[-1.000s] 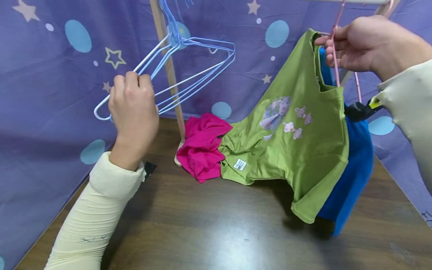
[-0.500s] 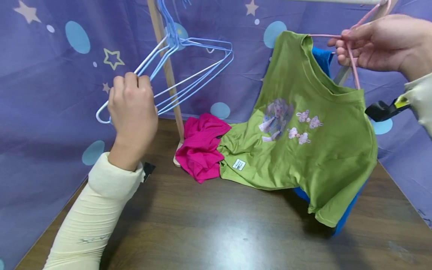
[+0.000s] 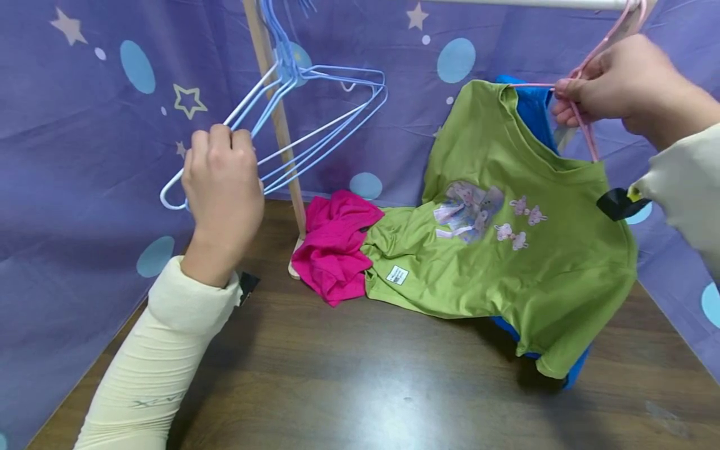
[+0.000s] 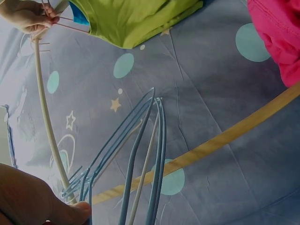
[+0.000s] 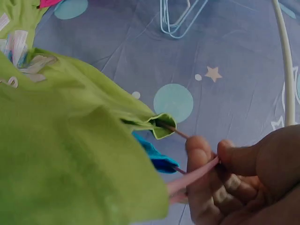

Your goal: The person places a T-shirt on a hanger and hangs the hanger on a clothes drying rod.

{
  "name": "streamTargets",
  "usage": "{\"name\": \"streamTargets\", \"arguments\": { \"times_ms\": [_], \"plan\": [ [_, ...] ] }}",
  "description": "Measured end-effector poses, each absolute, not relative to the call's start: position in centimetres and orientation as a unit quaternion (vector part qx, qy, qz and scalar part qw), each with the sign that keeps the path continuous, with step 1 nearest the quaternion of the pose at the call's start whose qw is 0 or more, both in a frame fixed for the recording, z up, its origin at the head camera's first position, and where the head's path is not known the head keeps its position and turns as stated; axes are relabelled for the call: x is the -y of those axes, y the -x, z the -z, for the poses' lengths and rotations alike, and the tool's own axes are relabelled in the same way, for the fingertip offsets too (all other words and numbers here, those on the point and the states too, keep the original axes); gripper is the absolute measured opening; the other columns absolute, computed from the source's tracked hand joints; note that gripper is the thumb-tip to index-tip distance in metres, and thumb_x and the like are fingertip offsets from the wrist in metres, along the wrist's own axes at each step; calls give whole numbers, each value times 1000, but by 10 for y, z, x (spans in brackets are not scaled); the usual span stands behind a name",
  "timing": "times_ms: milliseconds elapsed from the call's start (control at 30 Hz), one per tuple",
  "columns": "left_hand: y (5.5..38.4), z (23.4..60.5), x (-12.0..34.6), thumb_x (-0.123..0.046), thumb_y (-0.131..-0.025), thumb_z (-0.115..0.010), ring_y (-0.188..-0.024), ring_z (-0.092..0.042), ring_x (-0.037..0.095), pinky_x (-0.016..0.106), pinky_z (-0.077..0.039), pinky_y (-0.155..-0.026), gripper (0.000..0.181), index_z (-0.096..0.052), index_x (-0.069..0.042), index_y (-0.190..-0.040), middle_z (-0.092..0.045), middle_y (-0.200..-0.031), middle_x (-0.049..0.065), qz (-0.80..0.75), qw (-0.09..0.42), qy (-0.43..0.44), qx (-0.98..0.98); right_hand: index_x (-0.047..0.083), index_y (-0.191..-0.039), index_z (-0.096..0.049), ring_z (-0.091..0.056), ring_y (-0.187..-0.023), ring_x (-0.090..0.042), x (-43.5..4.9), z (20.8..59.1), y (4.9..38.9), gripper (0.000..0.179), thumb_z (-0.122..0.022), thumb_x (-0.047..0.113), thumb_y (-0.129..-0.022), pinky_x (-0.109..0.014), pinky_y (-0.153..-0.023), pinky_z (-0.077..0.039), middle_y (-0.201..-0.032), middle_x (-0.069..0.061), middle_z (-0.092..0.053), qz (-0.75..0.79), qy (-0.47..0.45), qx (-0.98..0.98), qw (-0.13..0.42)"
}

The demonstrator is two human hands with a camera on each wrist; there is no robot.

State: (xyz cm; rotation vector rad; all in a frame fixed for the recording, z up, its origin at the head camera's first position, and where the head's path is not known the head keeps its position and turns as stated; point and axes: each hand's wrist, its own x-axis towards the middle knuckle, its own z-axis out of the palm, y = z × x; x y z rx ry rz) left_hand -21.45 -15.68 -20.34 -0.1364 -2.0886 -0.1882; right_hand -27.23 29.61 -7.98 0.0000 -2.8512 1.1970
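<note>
My right hand (image 3: 624, 81) pinches a pink hanger (image 5: 194, 177) near its neck, between thumb and fingers. On that hanger hangs a green T-shirt (image 3: 568, 244) with a printed front; its lower hem lies bunched on the table. Behind the T-shirt hangs a blue garment (image 3: 534, 112), mostly hidden, on another pink hanger wire. The pink hooks reach up to the rack's white rod (image 3: 562, 4) at its right end. At the left, my left hand (image 3: 224, 194) grips the ends of several blue and white hangers (image 3: 288, 65), whose tops run up out of the head view.
A crumpled magenta garment (image 3: 337, 250) lies on the wooden table (image 3: 315, 375) by the foot of the rack's wooden post (image 3: 281, 122), touching the green hem. A purple patterned curtain (image 3: 377, 125) stands behind the rack.
My right hand has shifted right with the pink hanger, and the green T-shirt has swung round so its front faces me, covering more of the blue garment. The left hand stays nearly still.
</note>
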Motion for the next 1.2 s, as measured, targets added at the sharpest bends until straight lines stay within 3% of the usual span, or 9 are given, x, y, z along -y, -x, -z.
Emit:
{"name": "streamTargets", "arguments": {
  "times_ms": [200,267,333,433,533,700,900,1100,1200],
  "plan": [
    [215,204,158,7,-99,-50,-87,-52,50,59,-45,-76,18,-66,15,-102,-61,-97,31,81,499,55,861,2,-82,-73,-66,-55,-6,-283,83,265,42,-57,34,-103,-27,-57,-48,-55,9,-67,-205,23,975,82],
    [215,203,159,7,-99,-51,-88,-52,51,60,-46,-79,18,-66,15,-102,-61,-98,31,80,500,53,860,-1,-81,-74,-71,-78,-21,-280,83,264,48,-57,39,-103,-35,-82,-50,-56,4,-68,-162,31,981,99],
    [216,203,160,7,-98,-51,-88,-52,51,60,-46,-83,18,-66,15,-102,-61,-97,32,80,503,53,859,-2,-80,-74,-59,-113,-42,-278,81,264,50,-58,40,-102,-50,-101,-40,-68,-5,-71,-146,40,983,108],
    [217,202,161,8,-96,-48,-87,-52,53,61,-45,-85,19,-66,16,-99,-61,-95,32,79,511,55,854,-3,-80,-74,-34,-127,-62,-276,79,263,52,-58,42,-101,-68,-111,-22,-97,-28,-66,-109,51,985,123],
    [217,202,162,10,-93,-46,-85,-52,53,61,-44,-82,21,-66,16,-97,-60,-93,32,81,515,59,851,-3,-85,-73,-35,-122,-67,-275,76,263,54,-58,48,-99,-72,-99,-32,-115,-40,-51,-68,71,987,125],
    [218,200,163,7,-94,-51,-86,-52,54,60,-43,-81,20,-67,16,-100,-61,-95,32,88,505,61,856,-3,-93,-68,-39,-115,-71,-272,71,263,58,-60,55,-96,-74,-86,-40,-119,-47,-43,-25,96,989,108],
    [218,198,163,0,-99,-54,-91,-53,53,62,-43,-87,22,-67,15,-106,-62,-99,32,100,489,51,865,-3,-101,-66,-42,-114,-70,-265,71,265,58,-61,54,-96,-73,-83,-42,-121,-46,-45,-13,99,990,103],
    [219,196,166,0,-98,-54,-91,-53,52,58,-43,-80,21,-67,15,-105,-62,-99,31,101,489,42,865,-4,-93,-64,-47,-107,-67,-255,77,262,50,-65,46,-96,-72,-79,-43,-115,-40,-52,27,62,992,106],
    [220,194,166,1,-95,-56,-93,-54,51,60,-44,-80,19,-67,13,-104,-63,-99,30,118,478,40,870,-5,-98,-64,-49,-106,-66,-250,78,262,53,-64,47,-95,-70,-78,-43,-114,-39,-53,50,52,992,103]
  ]
}}
